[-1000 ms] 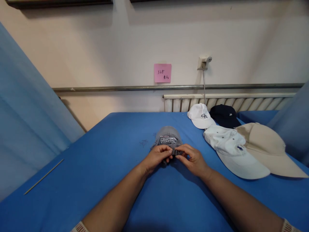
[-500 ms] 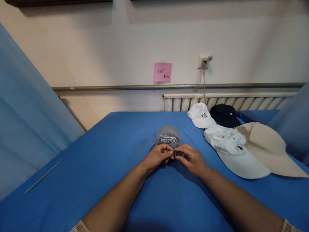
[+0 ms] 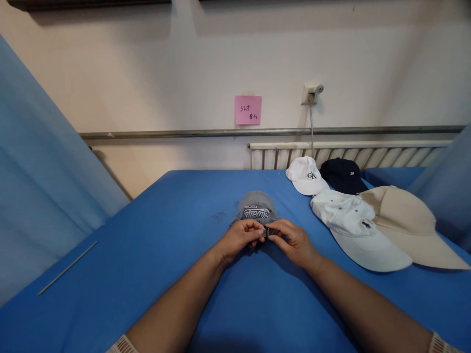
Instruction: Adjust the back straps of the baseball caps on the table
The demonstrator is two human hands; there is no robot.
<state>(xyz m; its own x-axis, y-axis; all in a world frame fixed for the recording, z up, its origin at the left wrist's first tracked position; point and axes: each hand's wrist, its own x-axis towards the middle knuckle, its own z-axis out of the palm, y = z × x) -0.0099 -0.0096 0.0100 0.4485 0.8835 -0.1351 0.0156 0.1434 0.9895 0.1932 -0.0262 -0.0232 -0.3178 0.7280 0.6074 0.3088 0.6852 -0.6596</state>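
Observation:
A grey baseball cap with white lettering inside its crown lies on the blue-covered table, its opening towards me. My left hand pinches the cap's strap from the left, thumb against the bent fingers. From the right, my right hand grips the same strap between thumb and forefinger. A small dark buckle shows between the fingertips. The hands cover the lower part of the cap, so the strap is mostly hidden.
To the right sit a white cap, a black cap, a pale cap and a beige cap. A thin stick lies far left. Behind are a radiator and a metal rail.
My right fingertips have shifted very slightly to the right, and more of the buckle shows between the hands. The cap and my left hand stay almost still.

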